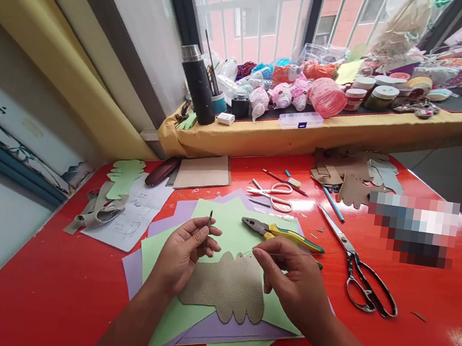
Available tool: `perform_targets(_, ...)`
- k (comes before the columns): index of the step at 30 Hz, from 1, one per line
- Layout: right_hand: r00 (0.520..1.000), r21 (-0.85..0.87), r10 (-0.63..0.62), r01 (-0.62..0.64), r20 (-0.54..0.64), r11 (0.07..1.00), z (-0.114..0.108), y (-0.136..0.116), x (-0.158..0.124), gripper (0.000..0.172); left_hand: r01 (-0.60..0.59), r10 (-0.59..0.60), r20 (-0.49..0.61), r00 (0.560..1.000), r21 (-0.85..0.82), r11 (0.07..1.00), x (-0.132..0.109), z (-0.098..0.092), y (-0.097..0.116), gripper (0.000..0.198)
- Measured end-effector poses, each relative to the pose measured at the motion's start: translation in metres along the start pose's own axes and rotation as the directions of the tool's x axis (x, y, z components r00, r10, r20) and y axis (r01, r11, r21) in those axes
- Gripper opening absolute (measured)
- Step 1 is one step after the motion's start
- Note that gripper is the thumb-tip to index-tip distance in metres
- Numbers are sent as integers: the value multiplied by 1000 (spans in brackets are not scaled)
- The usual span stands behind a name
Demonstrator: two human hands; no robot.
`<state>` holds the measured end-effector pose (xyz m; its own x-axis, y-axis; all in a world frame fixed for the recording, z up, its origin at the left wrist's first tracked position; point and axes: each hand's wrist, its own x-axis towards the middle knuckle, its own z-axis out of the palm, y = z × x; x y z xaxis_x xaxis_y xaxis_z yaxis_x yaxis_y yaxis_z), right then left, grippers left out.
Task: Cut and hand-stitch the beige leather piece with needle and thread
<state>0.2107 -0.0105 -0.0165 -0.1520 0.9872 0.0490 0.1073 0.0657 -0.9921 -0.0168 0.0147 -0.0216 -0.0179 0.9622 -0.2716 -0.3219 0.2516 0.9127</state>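
My left hand [183,252] pinches a small, thin dark tool [209,221] that stands upright between thumb and fingers. On the other side, my right hand [291,276] has its thumb and forefinger pressed together on a thin thread [314,256], which trails off to the right. Between the hands a grey-brown leather piece [232,288] with rounded lobes lies on green [169,244] and purple paper sheets. Small holes show near its upper edge. Just behind the right hand are pliers [282,233] with yellow-green handles.
Large scissors [352,256] lie right of the papers, white-handled scissors [273,193] behind them. Leather scraps [351,173] sit at the back right. Drawn paper [134,217], a dark oval case [162,172] and brown sheets [203,173] are at left. A flask [198,85] stands on the sill.
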Motion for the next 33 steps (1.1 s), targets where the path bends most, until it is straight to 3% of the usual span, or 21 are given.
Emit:
perform_targets(9, 999, -5, 37, -37, 5, 999, 3, 1, 0, 36, 28, -27, 19, 999, -71, 997, -6, 2, 2, 41)
perform_targets(12, 999, -11, 43, -43, 0, 999, 3, 1, 0, 35, -122, 125, -47, 991, 68, 990, -9, 1, 1, 33)
perform_targets(13, 999, -15, 44, -44, 0, 999, 3, 1, 0, 35, -215, 230, -90, 969, 150, 965, -10, 0, 1, 28)
perform_targets(15, 999, -18, 41, -41, 7, 999, 3, 1, -1, 35, -388, 451, -151, 879, 321, 864, -11, -2, 0, 20)
perform_targets(17, 999, -19, 36, -36, 22, 999, 3, 1, -1, 35, -463, 578, -132, 806, 468, 753, -7, -6, -2, 11)
perform_targets(18, 999, -20, 35, -35, 29, 999, 3, 1, -1, 35, -455, 589, -96, 802, 539, 709, -4, -8, -4, 8)
perform_targets(20, 999, -20, 38, -37, 33, 999, 3, 0, -1, 35, -369, 531, -25, 847, 692, 621, 4, -14, -8, 7)
perform_targets(22, 999, -16, 41, -41, 22, 999, 3, -1, 0, 36, -287, 475, -29, 880, 765, 577, 11, -18, -10, 10)
perform_targets(26, 999, 0, 46, -46, 25, 999, 3, -1, 1, 36, -317, 502, -107, 858, 658, 683, 14, -21, -11, 15)
perform_targets(30, 998, -12, 48, -47, 36, 999, 3, 0, 1, 35, -220, 341, -36, 939, 701, 678, 10, -14, -11, 13)
perform_targets(31, 998, -15, 46, -45, 33, 999, 2, 0, 1, 34, -226, 348, -33, 937, 702, 675, 9, -13, -11, 14)
perform_targets(33, 999, -12, 43, -43, 31, 999, 2, -2, 0, 34, -311, 450, -72, 890, 627, 714, 7, -11, -11, 15)
